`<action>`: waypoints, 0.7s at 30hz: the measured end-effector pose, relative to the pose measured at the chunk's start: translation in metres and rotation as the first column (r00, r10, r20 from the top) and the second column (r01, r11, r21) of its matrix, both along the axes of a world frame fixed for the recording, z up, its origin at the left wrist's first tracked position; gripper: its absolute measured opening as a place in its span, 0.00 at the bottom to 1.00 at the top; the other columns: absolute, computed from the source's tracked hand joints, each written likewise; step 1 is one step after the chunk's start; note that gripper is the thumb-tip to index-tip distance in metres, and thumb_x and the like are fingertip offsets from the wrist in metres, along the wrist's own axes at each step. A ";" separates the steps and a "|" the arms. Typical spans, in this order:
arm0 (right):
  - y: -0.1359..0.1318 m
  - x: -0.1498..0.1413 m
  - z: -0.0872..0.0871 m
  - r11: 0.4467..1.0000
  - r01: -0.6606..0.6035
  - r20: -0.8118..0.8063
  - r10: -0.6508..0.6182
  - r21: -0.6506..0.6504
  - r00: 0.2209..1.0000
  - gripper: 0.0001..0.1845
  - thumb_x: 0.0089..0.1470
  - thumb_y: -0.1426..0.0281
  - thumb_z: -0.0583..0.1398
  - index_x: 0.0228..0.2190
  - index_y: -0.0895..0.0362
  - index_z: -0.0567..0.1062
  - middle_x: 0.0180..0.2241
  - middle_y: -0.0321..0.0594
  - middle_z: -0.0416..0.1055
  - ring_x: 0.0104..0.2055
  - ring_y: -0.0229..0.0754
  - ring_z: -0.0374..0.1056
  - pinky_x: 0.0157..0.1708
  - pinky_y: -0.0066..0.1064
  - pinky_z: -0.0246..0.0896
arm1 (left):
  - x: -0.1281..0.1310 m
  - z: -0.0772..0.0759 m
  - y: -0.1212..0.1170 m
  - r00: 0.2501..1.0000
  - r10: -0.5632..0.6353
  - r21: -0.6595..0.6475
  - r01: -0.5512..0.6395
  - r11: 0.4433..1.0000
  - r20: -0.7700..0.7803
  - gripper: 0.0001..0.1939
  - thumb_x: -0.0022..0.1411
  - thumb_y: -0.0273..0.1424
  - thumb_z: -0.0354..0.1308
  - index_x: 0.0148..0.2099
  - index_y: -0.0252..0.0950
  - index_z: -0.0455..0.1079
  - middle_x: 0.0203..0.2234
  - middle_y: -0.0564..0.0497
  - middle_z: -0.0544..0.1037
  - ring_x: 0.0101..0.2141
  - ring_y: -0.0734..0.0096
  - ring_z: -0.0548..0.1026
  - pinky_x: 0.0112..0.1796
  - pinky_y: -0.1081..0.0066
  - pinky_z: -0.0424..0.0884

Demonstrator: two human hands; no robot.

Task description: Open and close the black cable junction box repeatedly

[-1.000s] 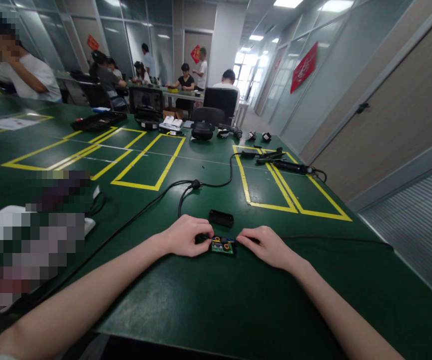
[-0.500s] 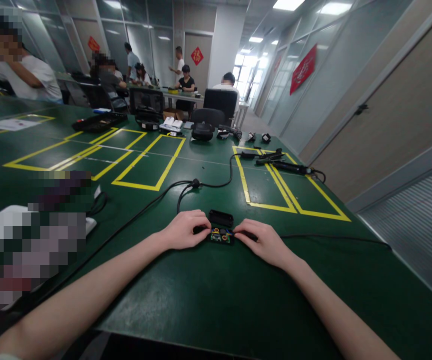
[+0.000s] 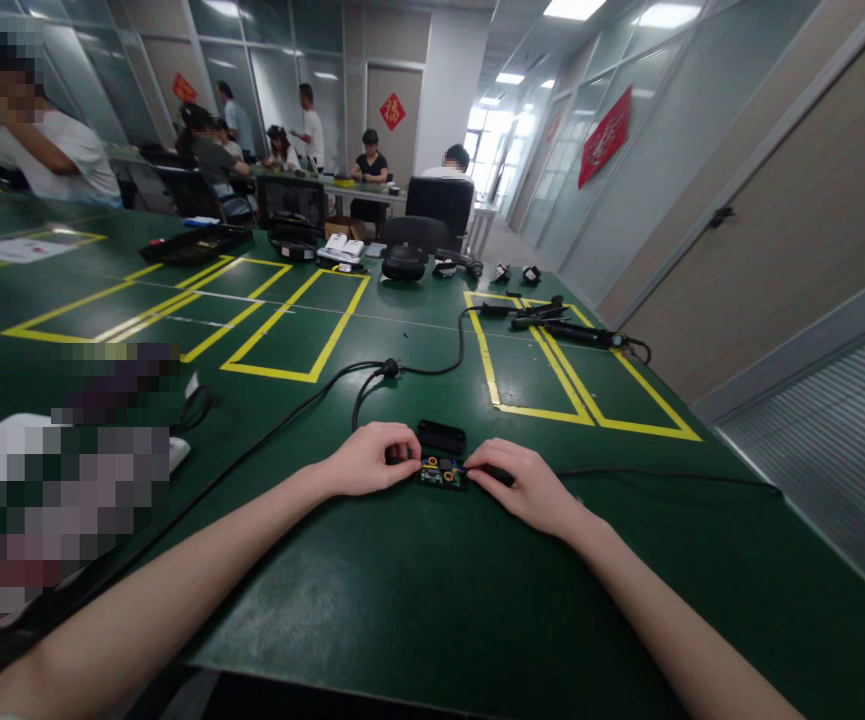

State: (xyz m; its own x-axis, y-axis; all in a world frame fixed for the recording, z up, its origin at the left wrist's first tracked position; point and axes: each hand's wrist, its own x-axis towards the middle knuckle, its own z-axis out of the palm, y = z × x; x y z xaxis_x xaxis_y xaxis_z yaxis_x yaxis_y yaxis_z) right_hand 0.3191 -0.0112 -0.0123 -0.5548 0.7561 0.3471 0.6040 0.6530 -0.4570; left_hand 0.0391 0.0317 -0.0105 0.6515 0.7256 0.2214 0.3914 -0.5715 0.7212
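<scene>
A small green circuit board [image 3: 441,473] with orange coils sits in a black case half on the green table [image 3: 417,620]. My left hand [image 3: 372,458] is curled, pinching the board's left end. My right hand [image 3: 526,488] pinches the right end, where a thin black cable [image 3: 664,474] runs off to the right. A black case lid [image 3: 442,437] lies right behind the board, touching it.
A black power cord [image 3: 372,375] loops behind my hands. Yellow tape rectangles [image 3: 293,335] mark the table. Black tools [image 3: 574,332] lie at the right, devices and a tray at the far end. Several people sit or stand at the back.
Both hands have slid the board away from me, until it sits against the black lid. The grip on both ends is unchanged.
</scene>
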 end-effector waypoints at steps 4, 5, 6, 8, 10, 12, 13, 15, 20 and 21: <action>0.000 -0.003 0.003 1.000 -0.009 -0.011 0.009 0.016 1.000 0.09 0.68 0.69 0.59 0.34 0.54 0.77 0.35 0.42 0.77 0.37 0.44 0.74 0.39 0.36 0.71 | 0.000 0.001 0.000 1.000 0.003 0.062 -0.001 0.998 -0.031 0.09 0.63 0.29 0.60 0.29 0.35 0.70 0.25 0.55 0.72 0.27 0.74 0.69 0.31 0.75 0.63; -0.001 -0.004 0.004 1.000 -0.019 -0.010 0.019 0.021 1.000 0.10 0.67 0.69 0.59 0.33 0.54 0.77 0.35 0.42 0.77 0.37 0.44 0.74 0.39 0.35 0.71 | 0.000 0.002 0.000 0.999 -0.012 0.118 0.017 0.993 -0.047 0.10 0.64 0.29 0.59 0.29 0.35 0.69 0.25 0.55 0.72 0.28 0.73 0.70 0.32 0.74 0.64; -0.001 -0.005 0.006 0.999 -0.032 -0.005 0.033 0.027 0.999 0.10 0.67 0.70 0.58 0.32 0.54 0.76 0.35 0.42 0.77 0.37 0.44 0.74 0.38 0.35 0.71 | -0.001 0.004 0.000 0.997 -0.035 0.181 0.047 0.982 -0.068 0.10 0.64 0.29 0.59 0.29 0.36 0.68 0.26 0.54 0.72 0.29 0.72 0.70 0.33 0.73 0.64; -0.002 -0.007 0.010 0.997 -0.062 0.008 0.062 0.038 0.998 0.11 0.67 0.70 0.58 0.31 0.54 0.75 0.35 0.42 0.77 0.37 0.44 0.73 0.39 0.35 0.71 | -0.001 0.007 -0.001 0.989 -0.086 0.295 0.119 0.948 -0.123 0.11 0.66 0.31 0.59 0.30 0.36 0.68 0.27 0.52 0.73 0.31 0.70 0.71 0.34 0.72 0.65; -0.004 -0.008 0.013 0.995 -0.086 0.023 0.085 0.051 0.996 0.11 0.66 0.70 0.58 0.30 0.55 0.75 0.36 0.43 0.77 0.38 0.44 0.73 0.39 0.36 0.70 | -0.002 0.009 -0.002 0.978 -0.109 0.361 0.168 0.917 -0.179 0.12 0.67 0.34 0.59 0.31 0.36 0.68 0.28 0.51 0.73 0.32 0.68 0.71 0.35 0.71 0.65; -0.004 -0.009 0.014 0.993 -0.090 0.045 0.086 0.072 0.995 0.11 0.66 0.70 0.59 0.30 0.54 0.76 0.37 0.43 0.78 0.38 0.44 0.73 0.39 0.36 0.70 | -0.002 0.009 -0.003 0.973 -0.101 0.396 0.178 0.901 -0.210 0.12 0.66 0.36 0.60 0.32 0.36 0.68 0.29 0.51 0.73 0.33 0.67 0.72 0.35 0.70 0.66; -0.004 -0.009 0.013 0.993 -0.077 0.052 0.073 0.091 0.996 0.11 0.66 0.70 0.59 0.30 0.54 0.76 0.37 0.43 0.78 0.38 0.44 0.73 0.39 0.37 0.70 | -0.002 0.009 -0.003 0.972 -0.094 0.409 0.176 0.895 -0.213 0.11 0.66 0.37 0.61 0.33 0.36 0.68 0.30 0.51 0.74 0.33 0.67 0.72 0.35 0.70 0.66; -0.002 -0.009 0.009 0.989 -0.010 0.037 0.005 0.144 0.999 0.11 0.66 0.69 0.58 0.31 0.54 0.77 0.36 0.44 0.78 0.37 0.45 0.74 0.39 0.38 0.70 | -0.002 0.008 -0.003 0.975 -0.080 0.427 0.165 0.889 -0.210 0.11 0.65 0.38 0.63 0.36 0.36 0.70 0.31 0.50 0.75 0.34 0.65 0.73 0.36 0.69 0.68; 0.006 -0.010 -0.010 0.950 0.254 -0.022 -0.254 0.180 0.967 0.17 0.65 0.64 0.59 0.53 0.52 0.78 0.52 0.50 0.76 0.53 0.54 0.72 0.52 0.51 0.70 | -0.003 0.001 0.000 0.985 0.033 0.470 0.053 0.881 -0.172 0.22 0.62 0.45 0.66 0.51 0.35 0.73 0.48 0.41 0.78 0.48 0.54 0.76 0.50 0.57 0.73; 0.008 -0.010 -0.013 0.952 0.262 -0.004 -0.265 0.160 0.964 0.21 0.64 0.63 0.60 0.57 0.51 0.76 0.56 0.51 0.74 0.57 0.56 0.70 0.54 0.54 0.69 | -0.003 -0.001 0.000 0.984 0.049 0.482 0.041 0.875 -0.172 0.28 0.60 0.46 0.68 0.57 0.36 0.72 0.55 0.38 0.75 0.54 0.50 0.74 0.55 0.53 0.71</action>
